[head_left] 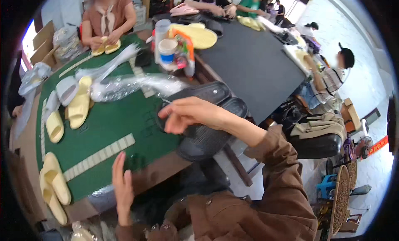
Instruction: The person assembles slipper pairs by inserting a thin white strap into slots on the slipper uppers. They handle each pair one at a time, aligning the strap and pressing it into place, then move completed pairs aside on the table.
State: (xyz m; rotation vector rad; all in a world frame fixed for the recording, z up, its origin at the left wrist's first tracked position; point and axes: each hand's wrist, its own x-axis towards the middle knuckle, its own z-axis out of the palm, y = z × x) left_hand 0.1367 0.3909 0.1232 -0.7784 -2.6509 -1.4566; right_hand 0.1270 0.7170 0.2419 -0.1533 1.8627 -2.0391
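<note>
- Head view: right hand (187,114) reaches out over a pair of black slippers (208,120) lying soles-up at the near edge of the green bench (112,124); fingers loosely curled, thumb down at the slippers' left edge; cannot tell if the grip has hold of them or only touches.
- Left hand (122,187) flat and open, fingers straight, holding nothing, by the bench's brown near edge, well apart from the black pair.
- Clear plastic bags (124,87) lie crumpled on the bench just beyond the black slippers.
- Yellow slippers (79,106) with a grey one beside them at bench left; another yellow pair (54,187) at the near left corner.
- White measuring strip (99,156) runs across the green surface between both hands.
- Bottles and a cup (170,47) cluster at the far side.
- Another person in a brown top (109,16) handles yellow slippers at the far end.
</note>
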